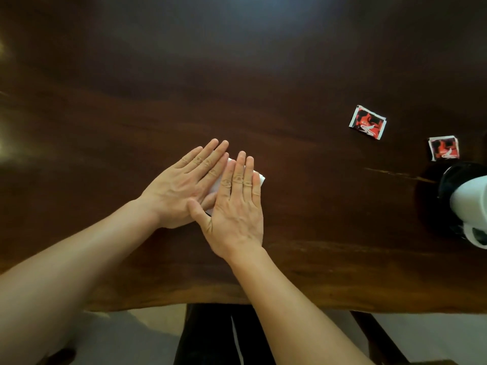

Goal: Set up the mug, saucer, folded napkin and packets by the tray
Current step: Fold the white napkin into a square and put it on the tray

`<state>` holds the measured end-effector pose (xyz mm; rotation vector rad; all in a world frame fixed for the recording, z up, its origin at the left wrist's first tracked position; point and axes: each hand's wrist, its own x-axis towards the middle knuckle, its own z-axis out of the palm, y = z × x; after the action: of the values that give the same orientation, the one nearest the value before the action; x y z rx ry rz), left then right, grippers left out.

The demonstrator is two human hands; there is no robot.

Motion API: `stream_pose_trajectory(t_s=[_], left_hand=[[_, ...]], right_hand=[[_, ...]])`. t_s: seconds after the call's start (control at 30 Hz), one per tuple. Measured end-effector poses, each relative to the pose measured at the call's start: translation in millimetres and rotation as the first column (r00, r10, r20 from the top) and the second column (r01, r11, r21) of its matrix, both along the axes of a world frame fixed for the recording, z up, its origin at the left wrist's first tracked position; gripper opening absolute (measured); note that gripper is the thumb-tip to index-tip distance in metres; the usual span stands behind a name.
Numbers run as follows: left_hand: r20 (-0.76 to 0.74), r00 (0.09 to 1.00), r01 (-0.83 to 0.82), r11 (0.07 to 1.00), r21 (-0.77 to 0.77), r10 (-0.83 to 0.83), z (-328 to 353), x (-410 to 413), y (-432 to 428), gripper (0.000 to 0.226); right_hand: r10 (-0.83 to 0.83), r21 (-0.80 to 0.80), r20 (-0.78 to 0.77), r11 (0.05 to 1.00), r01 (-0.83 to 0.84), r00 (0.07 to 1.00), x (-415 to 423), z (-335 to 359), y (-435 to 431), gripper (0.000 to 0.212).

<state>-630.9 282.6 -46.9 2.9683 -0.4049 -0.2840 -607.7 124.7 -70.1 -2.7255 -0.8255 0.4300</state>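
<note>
Two hands lie flat on a white napkin (261,178) near the table's (290,101) front edge, left of centre. Left hand (181,185): fingers straight and together, palm down, pressing the napkin's left part; fingers point far-right. Right hand (237,206): fingers straight, palm down, pressing the right part; fingers point away from the person. Its thumb overlaps the left hand's thumb. Neither hand curls round anything.

Napkin: plain white, folded, mostly covered. Visible parts: a strip between the index fingers and a layered corner past the right little finger, pointing right. Long axis cannot be told under the hands.

Far packet (367,123): flat on the table well right of the napkin, red and black print with white borders, roughly square, tilted clockwise. Near packet (444,148): same print, further right and nearer, just beyond the saucer (445,180).

Saucer: dark, at the right edge. Mug (469,196): white, standing on the saucer, partly cut off by the frame.
</note>
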Motion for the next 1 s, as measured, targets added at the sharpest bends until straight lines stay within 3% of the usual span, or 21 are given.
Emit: stream_pose_trajectory(t_s=[0.1, 0.3, 0.53, 0.73, 0.8, 0.87, 1.0], left_hand=[[-0.033, 0.999, -0.015, 1.0, 0.003, 0.015, 1.5, 0.4, -2.2, 0.068], [-0.037, 0.997, -0.069, 0.998, -0.005, 0.069, 3.7, -0.2, -6.0, 0.067], [-0.047, 0.977, -0.207, 0.978, 0.011, 0.208, -1.4, -7.9, -15.9, 0.068], [-0.075, 0.837, -0.544, 0.839, -0.004, 0.542, -4.6, -11.8, -54.8, 0.072], [-0.063, 0.8, -0.598, 0.801, 0.0, 0.597, -4.8, -10.1, -61.2, 0.073], [-0.073, 0.796, -0.602, 0.798, -0.001, 0.6, -5.3, -10.3, -59.0, 0.073], [-0.073, 0.84, -0.54, 0.841, -0.028, 0.537, -3.3, -12.3, -52.7, 0.07]], right_hand=[[0.02, -0.058, 0.033, 0.998, -0.018, 0.999, -0.4, -4.3, -11.7, 0.091], [0.046, -0.024, 0.026, 0.999, -0.045, 0.999, 3.1, 0.1, -23.2, 0.079], [0.224, -0.178, -0.112, 0.954, -0.241, 0.968, 32.8, 26.1, -42.3, 0.069], [0.572, -0.213, -0.09, 0.789, -0.576, 0.816, 102.8, 31.4, -41.3, 0.068], [0.618, -0.232, -0.096, 0.748, -0.622, 0.78, 116.9, 39.3, -33.6, 0.068], [0.574, -0.236, -0.12, 0.776, -0.585, 0.81, 112.8, 45.3, -23.3, 0.069], [0.331, -0.197, -0.157, 0.913, -0.358, 0.93, 76.7, 43.2, -22.0, 0.068]])
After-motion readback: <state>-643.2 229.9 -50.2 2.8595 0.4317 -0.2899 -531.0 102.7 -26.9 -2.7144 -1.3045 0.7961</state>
